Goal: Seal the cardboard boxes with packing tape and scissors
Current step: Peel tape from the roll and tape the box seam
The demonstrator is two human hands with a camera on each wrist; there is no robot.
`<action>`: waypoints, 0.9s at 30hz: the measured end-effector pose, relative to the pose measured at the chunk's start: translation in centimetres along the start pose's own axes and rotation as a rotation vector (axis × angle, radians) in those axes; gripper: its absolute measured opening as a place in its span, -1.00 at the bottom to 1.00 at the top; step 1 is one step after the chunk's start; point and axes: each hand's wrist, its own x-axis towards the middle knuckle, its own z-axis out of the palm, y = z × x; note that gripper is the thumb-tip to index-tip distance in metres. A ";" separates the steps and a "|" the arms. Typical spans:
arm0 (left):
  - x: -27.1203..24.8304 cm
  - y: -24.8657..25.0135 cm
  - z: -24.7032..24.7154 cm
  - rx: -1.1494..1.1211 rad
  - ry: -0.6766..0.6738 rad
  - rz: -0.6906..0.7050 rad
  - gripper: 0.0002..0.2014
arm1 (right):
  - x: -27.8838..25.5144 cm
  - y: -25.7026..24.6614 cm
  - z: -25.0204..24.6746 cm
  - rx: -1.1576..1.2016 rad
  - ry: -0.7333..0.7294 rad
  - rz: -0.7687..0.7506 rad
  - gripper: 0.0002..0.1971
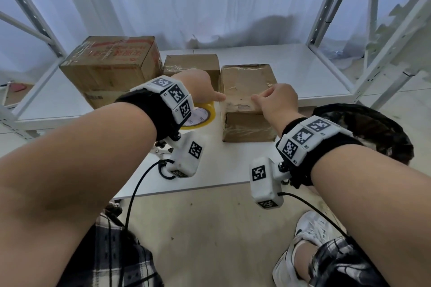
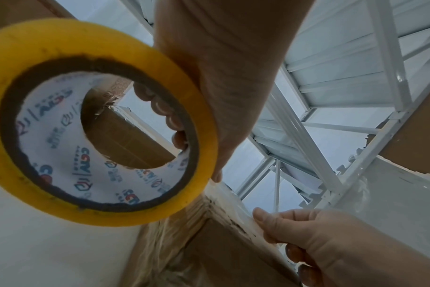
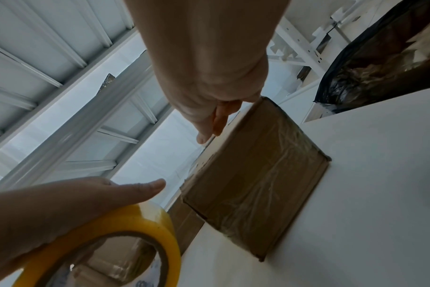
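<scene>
A small cardboard box (image 1: 247,86), wrapped in wrinkled clear tape, stands on the white table (image 1: 233,165). My left hand (image 1: 210,95) grips a yellow roll of packing tape (image 1: 207,112) just left of the box. Its fingers (image 2: 160,108) pass through the core and the thumb lies along the rim, pointing at the box's top front edge. My right hand (image 1: 263,98) pins a glossy strip of tape (image 2: 233,202) on that edge, thumb on top, fingers curled over the front face (image 2: 292,252). A metal tool, perhaps scissors (image 1: 162,150), shows partly under my left wrist.
A large printed carton (image 1: 112,63) and a mid-sized box (image 1: 191,63) stand behind, to the left. A black bin bag (image 1: 373,128) sits beside the table's right end. White shelving posts (image 1: 326,7) frame both sides. The table's near edge (image 1: 186,191) lies below my wrists.
</scene>
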 end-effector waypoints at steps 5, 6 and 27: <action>0.5 0.6 0.4 -0.003 -0.021 0.001 -0.41 | 0.3 0.7 0.2 -0.108 -0.028 0.023 -0.68; 0.5 0.7 0.5 -0.002 -0.022 0.002 -0.41 | 0.4 0.8 0.2 -0.153 -0.043 0.024 -0.64; 1.3 -2.3 2.3 -0.300 -0.137 0.030 -0.42 | -0.5 1.6 4.0 -0.709 -0.367 -0.539 -0.38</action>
